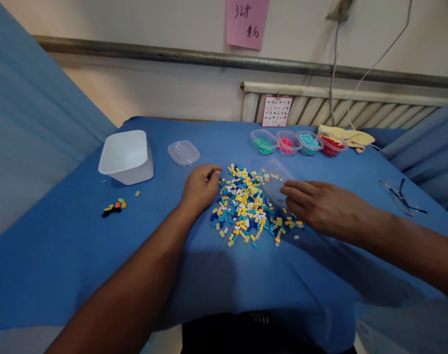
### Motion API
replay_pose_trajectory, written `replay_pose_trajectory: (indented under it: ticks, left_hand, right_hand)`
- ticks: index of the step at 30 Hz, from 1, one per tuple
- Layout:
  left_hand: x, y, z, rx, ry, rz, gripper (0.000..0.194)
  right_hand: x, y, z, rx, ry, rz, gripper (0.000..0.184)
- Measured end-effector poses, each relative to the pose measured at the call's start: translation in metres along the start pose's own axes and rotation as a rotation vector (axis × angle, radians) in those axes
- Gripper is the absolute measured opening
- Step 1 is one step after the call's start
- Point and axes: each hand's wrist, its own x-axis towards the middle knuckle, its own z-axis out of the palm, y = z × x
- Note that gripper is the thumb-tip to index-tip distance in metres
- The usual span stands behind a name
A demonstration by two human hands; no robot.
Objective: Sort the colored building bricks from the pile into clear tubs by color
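Note:
A heap of several small yellow, blue and white bricks (246, 204) lies on the blue cloth in the middle. My left hand (200, 187) rests at the heap's left edge with its fingers curled under; whether anything is pinched in them is hidden. My right hand (322, 206) lies at the heap's right edge, fingers stretched toward a clear plastic tub (274, 178) tipped on its side, touching or almost touching it. A few bricks sit inside that tub.
A white square tub (126, 157) and a clear lid (184, 152) stand at the left. A small brick build (113, 207) lies nearer. Several clear tubs of green, pink, cyan and red bricks (297, 142) line the back. Glasses (399, 195) lie at the right.

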Motion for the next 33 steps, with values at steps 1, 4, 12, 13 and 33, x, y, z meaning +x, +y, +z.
replay_pose_trajectory:
  ticks: [1, 4, 12, 13, 33]
  left_hand:
    - [0.0, -0.001, 0.001, 0.0, -0.001, -0.001, 0.033]
    - [0.001, -0.003, 0.002, 0.013, -0.01, 0.003, 0.032]
    - [0.002, -0.001, 0.002, 0.059, -0.038, 0.002, 0.035]
    - [0.003, 0.0, 0.001, 0.067, -0.048, -0.004, 0.036]
    - [0.005, -0.003, 0.002, 0.063, -0.071, -0.024, 0.042]
  right_hand:
    - [-0.001, 0.002, 0.0, 0.01, -0.019, 0.012, 0.024]
    - [-0.011, 0.011, -0.001, 0.01, -0.054, 0.025, 0.026]
    - [-0.059, 0.062, 0.049, 0.066, -0.068, 0.214, 0.031]
    - [-0.06, 0.066, 0.059, 0.082, -0.065, 0.229, 0.032]
    - [-0.125, -0.009, 0.027, 0.15, 0.135, 0.274, 0.027]
